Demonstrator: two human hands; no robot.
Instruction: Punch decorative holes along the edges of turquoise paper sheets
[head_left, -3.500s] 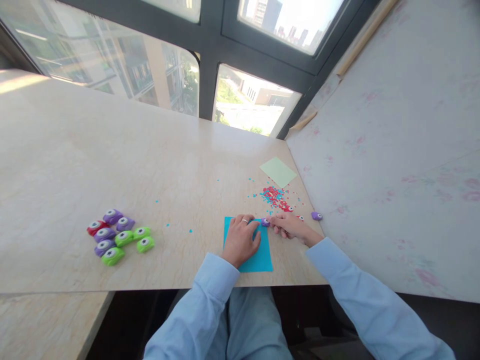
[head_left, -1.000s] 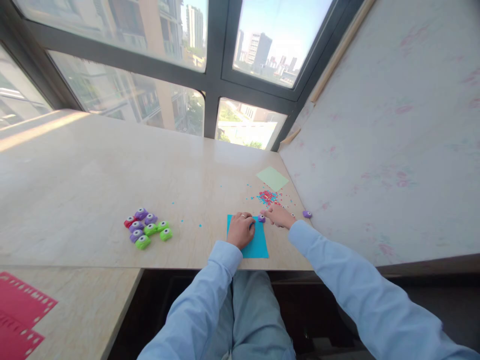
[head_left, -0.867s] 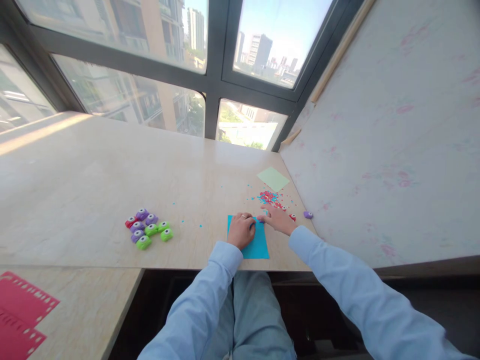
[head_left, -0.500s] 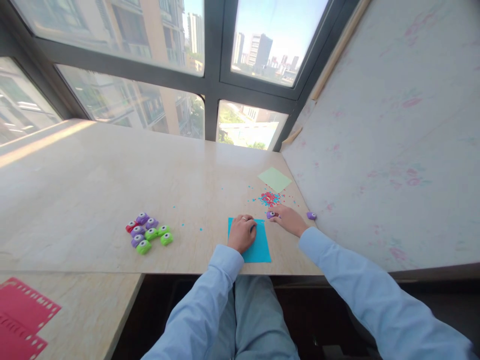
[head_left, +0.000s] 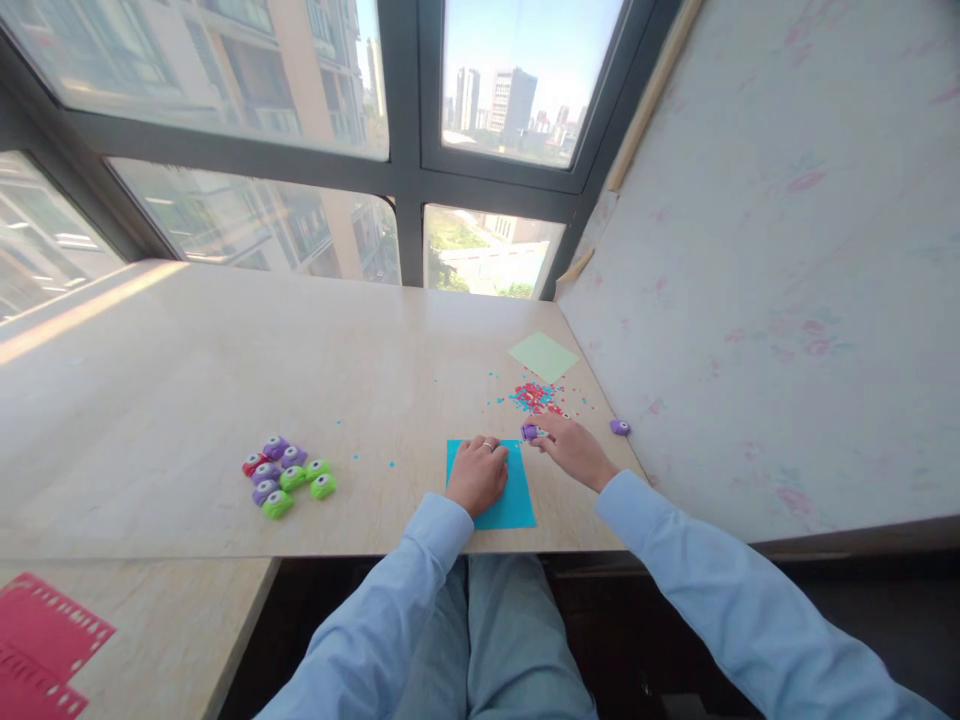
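A square sheet of blue paper (head_left: pixel 517 505) lies near the front edge of the table. My left hand (head_left: pixel 480 475) rests on it with the fingers curled together, pressing the sheet at its upper part. Between the thumb and fingers of my right hand (head_left: pixel 566 445) is a small purple paper punch (head_left: pixel 529 432), at the top right corner of the blue sheet. Its underside is hidden, so I cannot tell whether paper is in its slot. Just beyond the right hand lies a heap of red and blue paper bits (head_left: pixel 536 397).
A pale green sheet (head_left: pixel 545 357) lies behind the heap. Another purple punch (head_left: pixel 619 427) sits against the wall at right. Several purple, green and red punches (head_left: pixel 285 475) are grouped at left. Red paper with punched edges (head_left: pixel 45 640) lies at lower left. Windows (head_left: pixel 405 150) stand behind.
The purple punch has turned in my right hand, its eye-like top now less visible. My left hand still rests on the blue paper. The whole view has shifted slightly.
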